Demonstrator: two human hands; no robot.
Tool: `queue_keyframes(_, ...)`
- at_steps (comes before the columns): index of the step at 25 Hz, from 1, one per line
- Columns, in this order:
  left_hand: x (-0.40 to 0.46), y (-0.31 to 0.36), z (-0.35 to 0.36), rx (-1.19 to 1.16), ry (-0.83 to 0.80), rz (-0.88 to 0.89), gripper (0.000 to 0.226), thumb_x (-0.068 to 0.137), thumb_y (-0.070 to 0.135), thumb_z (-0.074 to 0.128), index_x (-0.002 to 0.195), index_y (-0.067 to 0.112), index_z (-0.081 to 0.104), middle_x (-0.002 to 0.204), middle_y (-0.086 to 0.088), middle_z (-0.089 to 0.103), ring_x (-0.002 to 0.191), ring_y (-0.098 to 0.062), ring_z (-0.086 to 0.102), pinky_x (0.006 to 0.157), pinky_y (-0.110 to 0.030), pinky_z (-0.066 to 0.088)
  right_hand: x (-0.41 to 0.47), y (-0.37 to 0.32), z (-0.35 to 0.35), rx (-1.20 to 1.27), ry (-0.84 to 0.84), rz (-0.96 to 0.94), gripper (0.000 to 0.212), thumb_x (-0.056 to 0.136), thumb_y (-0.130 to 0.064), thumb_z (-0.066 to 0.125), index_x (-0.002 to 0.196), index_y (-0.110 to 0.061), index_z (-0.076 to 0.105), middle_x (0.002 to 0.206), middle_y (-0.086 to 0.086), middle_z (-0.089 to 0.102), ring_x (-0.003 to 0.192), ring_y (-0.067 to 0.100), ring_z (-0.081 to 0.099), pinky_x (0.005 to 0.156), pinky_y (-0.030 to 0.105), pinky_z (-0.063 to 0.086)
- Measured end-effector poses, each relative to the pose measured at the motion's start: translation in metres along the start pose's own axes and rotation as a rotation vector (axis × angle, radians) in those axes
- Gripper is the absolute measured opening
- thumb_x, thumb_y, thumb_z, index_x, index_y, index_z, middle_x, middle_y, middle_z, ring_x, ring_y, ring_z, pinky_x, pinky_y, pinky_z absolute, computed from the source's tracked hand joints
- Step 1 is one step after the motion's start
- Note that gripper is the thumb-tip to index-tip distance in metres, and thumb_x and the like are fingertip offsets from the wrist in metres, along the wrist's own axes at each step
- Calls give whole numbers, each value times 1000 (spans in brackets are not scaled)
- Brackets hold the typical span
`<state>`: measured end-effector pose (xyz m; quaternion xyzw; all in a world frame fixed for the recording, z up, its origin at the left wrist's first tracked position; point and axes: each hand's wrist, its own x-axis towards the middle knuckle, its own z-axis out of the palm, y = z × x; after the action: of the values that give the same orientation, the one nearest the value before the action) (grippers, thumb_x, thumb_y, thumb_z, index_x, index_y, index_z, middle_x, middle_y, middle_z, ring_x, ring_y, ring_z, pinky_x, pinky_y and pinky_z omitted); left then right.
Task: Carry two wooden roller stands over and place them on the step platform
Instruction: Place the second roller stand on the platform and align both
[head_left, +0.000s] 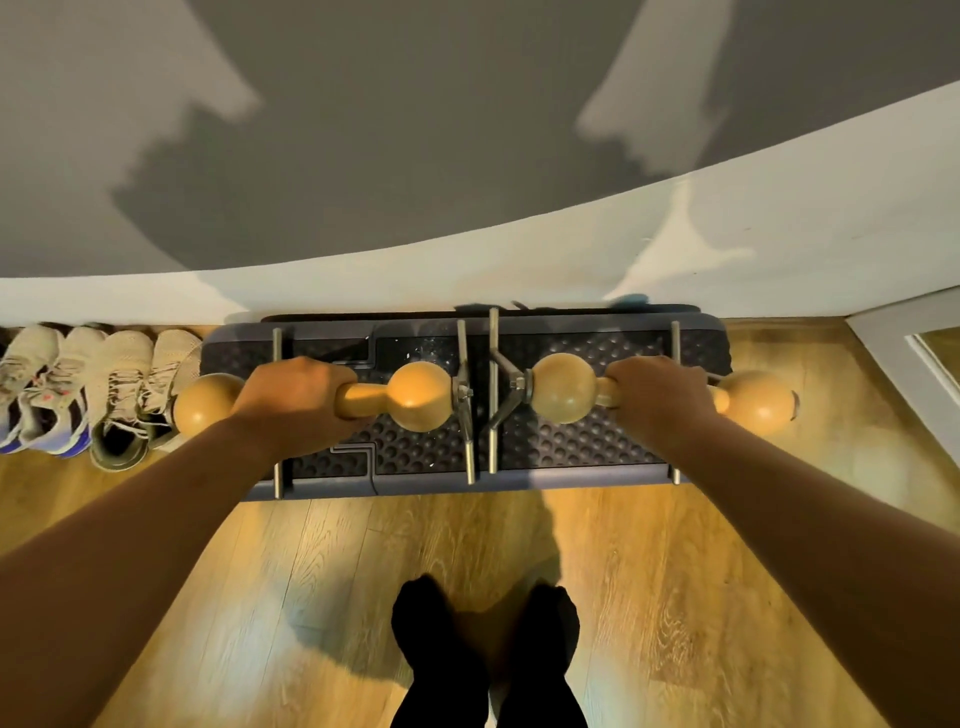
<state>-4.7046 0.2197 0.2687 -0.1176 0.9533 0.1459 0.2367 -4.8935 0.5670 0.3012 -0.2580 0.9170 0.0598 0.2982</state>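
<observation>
My left hand (296, 400) clenched round left roller stand (415, 397); right hand (662, 400) round right roller stand (563, 388). Both over step platform (597, 441), seemingly resting. Shoes (119, 395) at nine o'clock.

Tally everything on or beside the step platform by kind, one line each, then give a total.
Wooden roller stands: 2, left stand held by the left hand, right stand held by the right hand
Step platform: 1
Shoes on the floor left of the platform: 4 visible
Total: 7
</observation>
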Motion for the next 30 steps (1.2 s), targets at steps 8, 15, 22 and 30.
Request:
queue_keyframes(8,8,8,3,28,-8,32,35,91,69,56,86,35,62,72,14,65,67,-8,63,70,-34,56,5,-9,16,-31,49,-16,19,94,-29,68,85,-33,52,78,-9,55,80,18,56,90,47,44)
queue_keyframes(15,10,8,6,12,8,27,44,84,78,49,81,36,61,67,16,62,64,-3,59,66,-30,53,6,-11,19,-37,40,8,18,93,-25,66,83,-34,53,79,-10,56,80,20,55,89,46,41)
queue_keyframes(22,9,7,6,-8,9,6,44,86,78,53,84,35,63,69,17,64,63,-2,59,64,-28,49,6,-12,18,-34,23,15,18,92,-25,69,86,-34,54,83,-9,58,83,20,57,92,45,39)
queue_keyframes(30,11,10,3,9,-6,24,45,85,80,50,85,37,62,71,16,64,65,-4,60,65,-29,51,9,-14,15,-62,20,16,18,92,-26,68,89,-33,53,86,-7,58,83,20,53,90,44,38)
